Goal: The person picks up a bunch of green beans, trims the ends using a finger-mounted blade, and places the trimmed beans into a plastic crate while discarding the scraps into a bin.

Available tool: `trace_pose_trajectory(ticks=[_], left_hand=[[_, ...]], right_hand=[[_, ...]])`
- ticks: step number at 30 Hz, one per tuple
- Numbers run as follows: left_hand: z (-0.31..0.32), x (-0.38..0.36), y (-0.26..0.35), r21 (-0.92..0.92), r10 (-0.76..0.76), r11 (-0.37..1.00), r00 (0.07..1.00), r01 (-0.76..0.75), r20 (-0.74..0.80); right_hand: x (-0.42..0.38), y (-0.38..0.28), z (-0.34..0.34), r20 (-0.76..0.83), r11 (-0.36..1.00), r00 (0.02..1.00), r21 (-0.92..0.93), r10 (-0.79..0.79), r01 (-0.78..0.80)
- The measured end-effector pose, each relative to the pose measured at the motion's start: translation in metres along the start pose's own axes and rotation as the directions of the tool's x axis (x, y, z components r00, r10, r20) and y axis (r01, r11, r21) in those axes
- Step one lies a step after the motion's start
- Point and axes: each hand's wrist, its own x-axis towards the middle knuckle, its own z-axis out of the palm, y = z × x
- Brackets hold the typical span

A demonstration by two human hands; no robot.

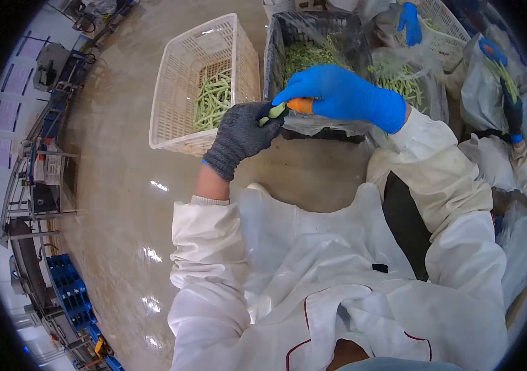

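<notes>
My left hand [242, 137], in a dark grey knit glove, is closed around a few green beans [277, 111] whose ends stick out past the fingers. In a blue glove, my right hand [350, 96] grips a small knife by its orange handle [301, 105]. The handle meets the beans between my two hands; the blade is hidden or too small to make out. Both hands are above the gap between a white crate [161, 102] of cut bean pieces [215, 99] and a black crate [269, 59] lined with clear plastic, holding green trimmings [310, 60].
A clear bag of long beans [402, 83] lies right of the black crate. Another person's gloved hands [512, 111] hold beans and an orange-handled tool at far right. A blue-gloved hand [410, 25] shows at the top. Machinery [59, 123] lines the left wall beyond the wet floor [121, 204].
</notes>
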Motion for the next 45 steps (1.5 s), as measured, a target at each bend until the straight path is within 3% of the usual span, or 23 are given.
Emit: trace_pose_trajectory(ticks=[5, 8, 10, 13, 14, 16, 17, 20, 21, 22, 23, 25, 27, 29, 31, 33, 34, 36, 39, 40, 42, 43, 45], left_hand=[[0.008, 0.001, -0.012, 0.228, 0.161, 0.963, 0.985, -0.142, -0.067], [0.012, -0.001, -0.012, 0.405, 0.323, 0.874, 0.944, -0.270, -0.068], [0.017, -0.001, -0.016, 0.418, 0.353, 0.860, 0.933, -0.292, -0.075], [0.008, -0.002, -0.013, -0.015, 0.253, 0.966, 0.957, -0.257, -0.141], [0.006, -0.003, -0.009, -0.072, 0.215, 0.971, 0.965, -0.227, -0.149], [0.004, -0.006, 0.001, -0.187, 0.137, 0.968, 0.978, -0.167, -0.160], [0.006, -0.008, 0.009, -0.293, 0.175, 0.924, 0.953, -0.245, -0.246], [-0.002, -0.013, 0.014, -0.560, -0.014, 0.821, 0.977, -0.111, -0.213], [-0.001, -0.008, -0.007, -0.549, -0.053, 0.828, 0.959, -0.113, -0.278], [-0.017, -0.015, 0.016, -0.677, -0.052, 0.710, 0.943, -0.197, -0.329], [-0.026, -0.016, 0.012, -0.660, -0.061, 0.710, 0.912, -0.247, -0.406], [-0.052, -0.022, -0.002, -0.620, -0.060, 0.709, 0.847, -0.336, -0.528], [-0.070, -0.029, -0.022, -0.637, -0.115, 0.670, 0.794, -0.381, -0.597], [-0.076, -0.023, -0.029, -0.487, -0.196, 0.784, 0.591, -0.384, -0.782], [-0.084, -0.013, -0.068, -0.608, -0.437, 0.743, 0.485, -0.280, -0.758], [-0.077, -0.008, -0.114, -0.834, -0.703, 0.526, 0.464, -0.170, -0.538], [-0.076, -0.004, -0.122, -0.913, -0.801, 0.387, 0.445, -0.125, -0.401], [-0.062, 0.006, -0.126, -0.968, -0.838, 0.203, 0.486, -0.147, -0.249], [-0.054, 0.019, -0.090, -0.969, -0.620, 0.056, 0.753, -0.240, -0.222], [-0.050, 0.021, -0.082, -0.969, -0.518, 0.019, 0.826, -0.246, -0.220], [-0.041, 0.025, -0.071, -0.966, -0.397, 0.004, 0.886, -0.258, -0.238], [-0.037, 0.027, -0.066, -0.964, -0.332, -0.004, 0.909, -0.266, -0.250], [-0.027, 0.032, -0.052, -0.961, -0.328, -0.029, 0.910, -0.276, -0.252]], right_hand=[[-0.003, -0.007, 0.001, 0.098, 0.998, 0.995, -0.065, 0.013, -0.007], [-0.003, -0.004, 0.007, 0.179, 0.967, 0.983, -0.255, 0.041, 0.006], [-0.004, -0.002, 0.014, 0.064, 0.989, 0.995, -0.134, 0.077, -0.068], [0.000, -0.005, 0.013, -0.072, 0.968, 0.978, 0.174, 0.194, -0.179], [0.002, -0.005, 0.011, -0.101, 0.934, 0.965, 0.294, 0.243, -0.204], [0.004, 0.004, 0.016, -0.059, 0.929, 0.963, 0.284, 0.263, -0.237], [0.004, 0.010, 0.019, -0.038, 0.926, 0.961, 0.279, 0.274, -0.253], [0.001, 0.024, 0.031, 0.015, 0.865, 0.924, 0.346, 0.382, -0.363], [-0.002, 0.029, 0.029, 0.003, 0.890, 0.915, 0.232, 0.404, -0.393], [-0.007, 0.037, 0.025, -0.013, 0.901, 0.906, 0.115, 0.423, -0.419], [-0.013, 0.047, 0.020, -0.033, 0.898, 0.897, -0.002, 0.440, -0.441], [-0.028, 0.079, 0.012, 0.040, 0.825, 0.861, -0.310, 0.508, -0.473], [-0.046, 0.101, 0.007, -0.012, 0.695, 0.778, -0.442, 0.628, -0.567], [-0.055, 0.114, -0.003, -0.050, 0.673, 0.778, -0.468, 0.626, -0.572], [-0.056, 0.115, -0.005, -0.173, 0.621, 0.773, -0.500, 0.611, -0.603], [-0.056, 0.108, -0.006, -0.384, 0.530, 0.740, -0.524, 0.552, -0.667], [-0.050, 0.100, -0.012, -0.362, 0.485, 0.713, -0.543, 0.601, -0.685], [-0.039, 0.087, -0.022, -0.322, 0.388, 0.640, -0.581, 0.698, -0.715], [-0.033, 0.091, -0.026, -0.274, 0.303, 0.650, -0.714, 0.709, -0.631], [-0.031, 0.086, -0.024, -0.285, 0.364, 0.717, -0.708, 0.636, -0.605], [-0.026, 0.073, -0.013, -0.304, 0.476, 0.827, -0.701, 0.473, -0.531], [-0.021, 0.066, -0.007, -0.201, 0.684, 0.836, -0.496, 0.510, -0.536], [-0.011, 0.050, 0.016, -0.050, 0.895, 0.896, -0.035, 0.442, -0.444]])
